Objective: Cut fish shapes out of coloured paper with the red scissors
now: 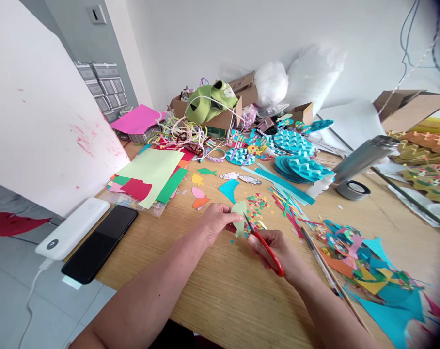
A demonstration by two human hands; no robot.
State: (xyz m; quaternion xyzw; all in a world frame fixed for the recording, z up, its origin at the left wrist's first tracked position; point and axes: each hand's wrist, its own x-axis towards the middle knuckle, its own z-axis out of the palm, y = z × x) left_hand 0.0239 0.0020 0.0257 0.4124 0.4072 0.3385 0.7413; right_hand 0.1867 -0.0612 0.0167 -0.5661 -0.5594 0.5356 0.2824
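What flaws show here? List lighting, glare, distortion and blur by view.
Head view: soft, even light, no hard shadows; a greyish reflection on the phone; the flask leans outward, probably lens stretch; dark blur along the right edge; scraps near it look softer; left hand, right hand and scissors fairly clear.

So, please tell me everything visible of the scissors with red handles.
The scissors with red, plastic-looking handles are held in the right hand, above the wooden table. Their slim, dark blades look like metal and point away from the person, slightly left, reaching the pale green paper cut-out in the left hand. That right hand partly hides the handles.
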